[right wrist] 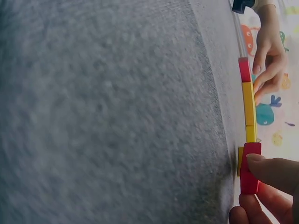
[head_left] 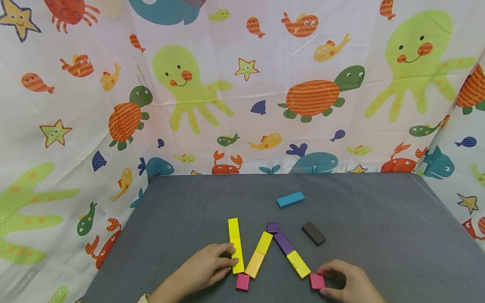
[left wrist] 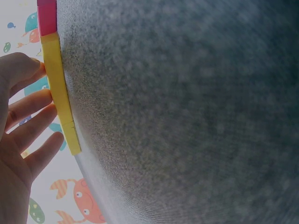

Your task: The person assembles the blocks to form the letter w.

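Observation:
My left hand rests its fingertips against a long yellow block, fairly straight in the left wrist view. Another yellow block stands end to end beyond it, and a pink block lies at its near end. From there an orange-yellow block and a yellow block slant up to a small purple block. A longer purple block and a yellow block slope down rightward. At that lower end my right hand pinches a pink block between thumb and fingers.
A blue block lies farther back on the grey tabletop. Right of the zigzag is a dark brown block. Behind the table hangs a white curtain printed with sea animals.

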`<state>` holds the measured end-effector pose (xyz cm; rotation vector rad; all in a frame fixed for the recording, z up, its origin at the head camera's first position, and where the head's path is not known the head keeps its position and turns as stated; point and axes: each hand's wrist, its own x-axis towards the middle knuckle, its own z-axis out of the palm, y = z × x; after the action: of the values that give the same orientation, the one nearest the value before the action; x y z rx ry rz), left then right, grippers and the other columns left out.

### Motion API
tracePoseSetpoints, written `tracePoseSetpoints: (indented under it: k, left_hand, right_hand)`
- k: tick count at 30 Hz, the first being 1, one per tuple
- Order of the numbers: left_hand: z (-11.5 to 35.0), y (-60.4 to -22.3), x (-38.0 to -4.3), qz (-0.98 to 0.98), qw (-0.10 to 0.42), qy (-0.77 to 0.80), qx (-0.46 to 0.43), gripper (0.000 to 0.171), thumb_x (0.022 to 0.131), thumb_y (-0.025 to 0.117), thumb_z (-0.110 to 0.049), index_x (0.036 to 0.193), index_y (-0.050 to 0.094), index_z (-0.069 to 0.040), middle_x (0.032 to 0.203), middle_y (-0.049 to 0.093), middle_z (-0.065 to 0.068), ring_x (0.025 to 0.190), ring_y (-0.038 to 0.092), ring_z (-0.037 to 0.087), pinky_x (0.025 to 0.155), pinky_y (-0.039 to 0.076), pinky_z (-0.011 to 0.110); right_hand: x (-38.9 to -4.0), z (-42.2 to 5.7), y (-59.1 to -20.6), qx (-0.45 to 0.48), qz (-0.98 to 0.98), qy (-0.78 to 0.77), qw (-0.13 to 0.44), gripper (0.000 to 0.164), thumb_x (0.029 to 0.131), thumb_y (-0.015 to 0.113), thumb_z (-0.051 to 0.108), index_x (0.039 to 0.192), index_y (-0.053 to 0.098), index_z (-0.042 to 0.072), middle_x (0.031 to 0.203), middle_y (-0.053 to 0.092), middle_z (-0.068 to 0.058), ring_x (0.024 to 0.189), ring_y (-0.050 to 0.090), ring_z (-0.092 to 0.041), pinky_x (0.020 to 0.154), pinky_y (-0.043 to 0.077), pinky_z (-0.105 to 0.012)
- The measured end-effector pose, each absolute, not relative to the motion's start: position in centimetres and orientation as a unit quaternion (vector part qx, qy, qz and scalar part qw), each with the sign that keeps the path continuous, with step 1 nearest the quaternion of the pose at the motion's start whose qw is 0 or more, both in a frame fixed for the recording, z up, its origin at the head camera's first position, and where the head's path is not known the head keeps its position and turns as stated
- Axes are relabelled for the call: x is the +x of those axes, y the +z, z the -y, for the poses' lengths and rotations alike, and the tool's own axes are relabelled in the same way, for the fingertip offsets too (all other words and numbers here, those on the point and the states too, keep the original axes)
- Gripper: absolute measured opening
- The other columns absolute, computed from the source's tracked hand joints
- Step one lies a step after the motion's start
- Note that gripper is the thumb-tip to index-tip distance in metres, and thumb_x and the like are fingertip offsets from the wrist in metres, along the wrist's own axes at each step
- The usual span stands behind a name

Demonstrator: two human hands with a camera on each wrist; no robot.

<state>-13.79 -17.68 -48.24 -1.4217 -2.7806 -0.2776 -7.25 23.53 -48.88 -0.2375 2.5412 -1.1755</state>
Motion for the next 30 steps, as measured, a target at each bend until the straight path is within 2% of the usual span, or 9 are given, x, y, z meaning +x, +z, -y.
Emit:
tracePoseSetpoints:
  k: [12, 30]
  left_hand:
    - [17.62, -48.07, -13.70, 0.890, -0.007, -0.089, -0.448, 0.030, 0.096, 0.064, -0.032, 0.126, 0.068, -0.033, 0.129, 0.063, -0.008, 0.116, 0.061, 0.010, 0.098, 0.056, 0.035]
    - [17.62, -48.12, -13.69, 0.888, -0.006, -0.088, -0.450, 0.030, 0.096, 0.064, -0.031, 0.125, 0.068, -0.033, 0.129, 0.063, -0.008, 0.115, 0.061, 0.009, 0.097, 0.056, 0.035]
  right_hand:
    - [-7.11, -23.21, -49.58, -0.080, -0.900, -0.396, 0.162, 0.037, 0.072, 0.086, 0.037, 0.101, 0.069, 0.024, 0.098, 0.064, 0.004, 0.082, 0.049, 0.007, 0.068, 0.046, -0.016]
    - [-7.09, -22.83, -49.72, -0.075, -0.902, -0.395, 0.159, 0.037, 0.071, 0.087, 0.038, 0.101, 0.069, 0.025, 0.096, 0.063, 0.006, 0.082, 0.047, 0.005, 0.067, 0.044, -0.016]
